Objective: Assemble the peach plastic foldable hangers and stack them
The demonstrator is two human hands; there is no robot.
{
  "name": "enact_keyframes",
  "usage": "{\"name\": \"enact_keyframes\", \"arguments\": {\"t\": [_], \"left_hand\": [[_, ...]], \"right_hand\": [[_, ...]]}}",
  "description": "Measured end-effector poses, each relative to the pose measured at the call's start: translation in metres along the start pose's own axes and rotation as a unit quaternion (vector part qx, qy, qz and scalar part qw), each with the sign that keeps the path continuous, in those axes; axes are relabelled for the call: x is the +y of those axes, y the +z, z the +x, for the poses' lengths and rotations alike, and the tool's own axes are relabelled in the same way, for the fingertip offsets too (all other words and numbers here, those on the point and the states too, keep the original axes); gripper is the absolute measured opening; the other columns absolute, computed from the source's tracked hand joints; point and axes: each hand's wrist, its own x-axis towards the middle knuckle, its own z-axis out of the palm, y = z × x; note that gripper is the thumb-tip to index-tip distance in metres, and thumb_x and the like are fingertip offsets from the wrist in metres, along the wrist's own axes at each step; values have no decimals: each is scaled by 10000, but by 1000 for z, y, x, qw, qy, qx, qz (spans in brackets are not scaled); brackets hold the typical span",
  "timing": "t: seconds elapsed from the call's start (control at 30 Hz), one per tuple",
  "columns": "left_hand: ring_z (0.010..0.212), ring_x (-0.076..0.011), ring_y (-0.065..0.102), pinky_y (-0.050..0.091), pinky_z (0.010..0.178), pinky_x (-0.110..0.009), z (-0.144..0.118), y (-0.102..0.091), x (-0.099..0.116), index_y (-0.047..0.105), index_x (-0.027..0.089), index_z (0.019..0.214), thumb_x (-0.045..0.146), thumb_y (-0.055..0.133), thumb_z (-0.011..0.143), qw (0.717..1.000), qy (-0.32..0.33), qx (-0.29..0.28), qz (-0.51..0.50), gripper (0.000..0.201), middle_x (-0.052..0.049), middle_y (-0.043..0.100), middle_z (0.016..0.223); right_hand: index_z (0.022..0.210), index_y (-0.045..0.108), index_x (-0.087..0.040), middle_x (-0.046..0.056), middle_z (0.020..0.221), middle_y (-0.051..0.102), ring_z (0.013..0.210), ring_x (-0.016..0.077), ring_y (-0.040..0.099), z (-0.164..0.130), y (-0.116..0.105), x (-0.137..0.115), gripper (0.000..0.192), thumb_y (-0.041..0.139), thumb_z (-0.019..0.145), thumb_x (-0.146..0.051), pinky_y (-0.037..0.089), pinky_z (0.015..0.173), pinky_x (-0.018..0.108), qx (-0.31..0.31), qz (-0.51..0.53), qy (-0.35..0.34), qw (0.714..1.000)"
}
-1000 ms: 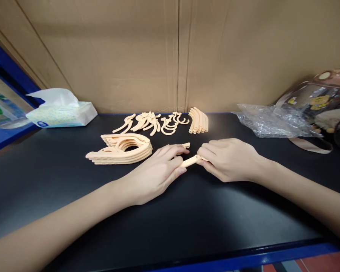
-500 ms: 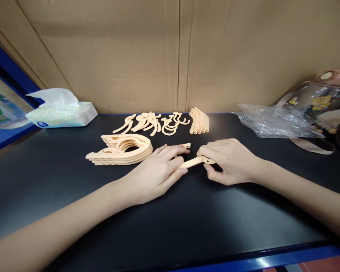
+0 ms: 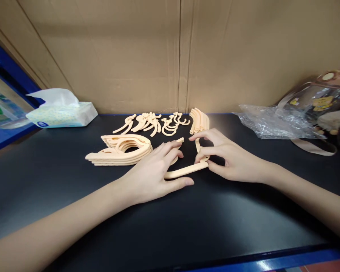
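A cream plastic folding clothes hanger (image 3: 187, 171) is between my two hands, just above or on the black table. My left hand (image 3: 155, 170) lies over its left part, fingers curled round it and thumb stretched out below the arm; the hanger's middle is hidden under those fingers. At the right end of the arm, my right hand (image 3: 226, 156) grips the joint between thumb and fingers, its index finger raised near a curved piece that sticks up. Left of my left hand is a stack of folded hangers (image 3: 121, 151).
Along the back lie loose hanger arms (image 3: 147, 122), several hooks (image 3: 174, 122) and a pile of curved hanger pieces (image 3: 198, 120). A tissue pack (image 3: 62, 113) stands at the left. Clear plastic wrap (image 3: 277, 122) and a transparent bag (image 3: 323, 102) are at the right. Cardboard (image 3: 130, 56) walls the back.
The hanger's near arm has swung lower and shifted left. My left thumb has come off it and stretched out. My right fingers have spread, and a curved piece now shows beside them.
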Motion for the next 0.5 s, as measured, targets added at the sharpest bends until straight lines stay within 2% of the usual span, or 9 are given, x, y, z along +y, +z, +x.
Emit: {"name": "enact_keyframes", "arguments": {"t": [0.07,0.1,0.2,0.3,0.37,0.5], "left_hand": [[1290,-289,455,410,1059,-458,0,-1,1,514,177,1230,492,482,900,1000,-4,-7,10,458,-126,346,1497],[1301,-289,446,399,1071,-461,0,-1,1,504,163,1259,436,474,904,1000,-7,-11,16,449,-127,333,1509],[1341,-304,404,377,1094,-471,1,-1,3,483,128,1309,373,509,866,999,-12,-25,28,507,-141,315,1526],[1383,-306,344,363,1107,-462,0,0,3,476,132,1334,480,529,859,999,-9,-24,39,591,-141,300,1538],[1399,-307,317,330,1126,-473,0,1,2,466,124,1352,581,513,851,998,-9,-21,56,680,-149,291,1541],[1432,-326,230,251,1150,-526,-1,5,0,378,91,1424,719,454,816,997,-25,-20,72,877,-173,249,1550]], "right_hand": [[877,654,-218,88,1296,470,1308,220,351,-1,1,4,154,531,845,-130,323,1050,392,-2,6,23,1000],[885,652,-220,83,1278,488,1278,213,393,-1,1,5,136,539,851,-152,343,1036,382,-8,11,34,999],[874,633,-216,52,1116,573,1050,174,544,0,-1,8,127,528,856,-148,422,926,335,-44,25,54,997],[833,616,-199,37,983,599,887,158,570,1,-5,4,157,480,871,-132,442,810,310,-66,0,56,996],[789,601,-185,32,897,598,802,158,560,2,-6,1,171,486,908,-226,432,747,308,-66,-44,52,996],[715,549,-173,18,789,567,679,139,507,2,-3,-5,342,512,918,-445,394,654,287,-59,-115,12,992]]}}
